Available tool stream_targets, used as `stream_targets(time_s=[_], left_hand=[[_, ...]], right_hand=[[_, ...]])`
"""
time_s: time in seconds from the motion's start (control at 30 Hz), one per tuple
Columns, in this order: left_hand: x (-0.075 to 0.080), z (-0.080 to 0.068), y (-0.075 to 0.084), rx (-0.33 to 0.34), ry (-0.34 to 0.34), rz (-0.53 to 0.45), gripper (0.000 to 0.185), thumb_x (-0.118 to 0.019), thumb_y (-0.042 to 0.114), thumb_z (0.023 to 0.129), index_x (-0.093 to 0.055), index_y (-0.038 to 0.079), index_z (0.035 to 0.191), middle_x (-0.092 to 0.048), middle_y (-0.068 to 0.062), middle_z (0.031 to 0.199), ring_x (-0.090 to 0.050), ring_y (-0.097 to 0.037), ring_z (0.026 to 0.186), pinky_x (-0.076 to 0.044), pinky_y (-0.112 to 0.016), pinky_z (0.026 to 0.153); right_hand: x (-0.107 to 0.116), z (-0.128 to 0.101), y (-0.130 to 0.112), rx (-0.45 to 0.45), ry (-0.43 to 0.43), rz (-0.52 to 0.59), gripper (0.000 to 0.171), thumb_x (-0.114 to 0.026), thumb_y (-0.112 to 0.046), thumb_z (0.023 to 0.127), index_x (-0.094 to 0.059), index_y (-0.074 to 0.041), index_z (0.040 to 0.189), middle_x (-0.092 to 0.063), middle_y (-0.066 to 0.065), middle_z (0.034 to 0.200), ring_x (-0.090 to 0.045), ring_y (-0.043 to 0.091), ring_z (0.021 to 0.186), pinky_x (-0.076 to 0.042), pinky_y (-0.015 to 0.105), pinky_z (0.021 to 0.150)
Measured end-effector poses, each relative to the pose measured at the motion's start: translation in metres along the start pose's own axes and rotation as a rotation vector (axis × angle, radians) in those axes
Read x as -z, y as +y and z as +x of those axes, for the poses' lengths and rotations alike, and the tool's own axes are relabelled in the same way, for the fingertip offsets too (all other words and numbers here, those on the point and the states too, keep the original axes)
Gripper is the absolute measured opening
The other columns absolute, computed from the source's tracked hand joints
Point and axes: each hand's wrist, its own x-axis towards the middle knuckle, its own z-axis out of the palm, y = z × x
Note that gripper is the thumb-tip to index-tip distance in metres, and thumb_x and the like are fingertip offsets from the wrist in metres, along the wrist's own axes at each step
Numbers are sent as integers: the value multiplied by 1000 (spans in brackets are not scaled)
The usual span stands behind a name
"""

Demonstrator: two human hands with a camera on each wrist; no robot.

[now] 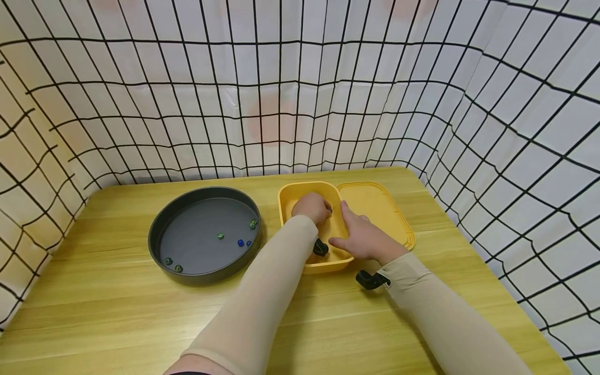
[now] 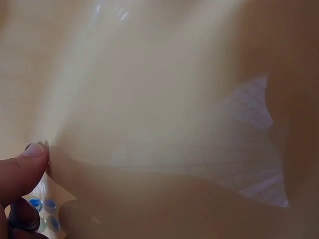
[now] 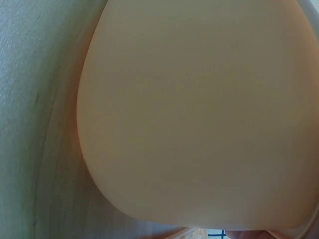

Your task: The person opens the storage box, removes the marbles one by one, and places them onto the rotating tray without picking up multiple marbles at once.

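Inside a yellow plastic box [image 1: 287, 194], my left hand [image 1: 311, 207] is bent down with thumb and fingers together on a small glass marble [image 1: 330, 210]. In the left wrist view the thumb [image 2: 22, 172] is close to the shiny inner wall, and blue marbles [image 2: 35, 203] show low beside the fingers, partly mirrored in the wall. My right hand [image 1: 367, 238] holds the box's right side, its thumb over the rim and its fingers along the outside. The box's smooth outer wall [image 3: 189, 119] fills most of the right wrist view.
A round dark grey pan [image 1: 197, 219] stands to the left, with several green and blue marbles near its edge. The yellow lid [image 1: 375, 208] lies flat right of the box. White sheeting behind a black wire grid [image 1: 281, 83] encloses the wooden table [image 1: 140, 317].
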Motion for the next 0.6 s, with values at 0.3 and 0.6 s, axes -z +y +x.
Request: stream_targets(time_s=[0.3,0.6], left_hand=[[-1,3,0,2,-4,8,22,-73,34,101,-81,34,121,-74,13,131,-69,-14,115,-57,-36,97],[0,3,-3,-24,-15,8,23,-72,33,101,-81,32,122,-75,11,130,-69,-13,108,-57,-33,92]], right_hand=[[0,-1,-1,-3,0,3,107,-64,-48,101,3,2,167,-12,21,176,-27,56,153,-30,63,125],[1,-2,-2,-5,-2,12,106,-64,-47,102,3,2,167,-12,22,176,-25,57,154,-28,64,125]])
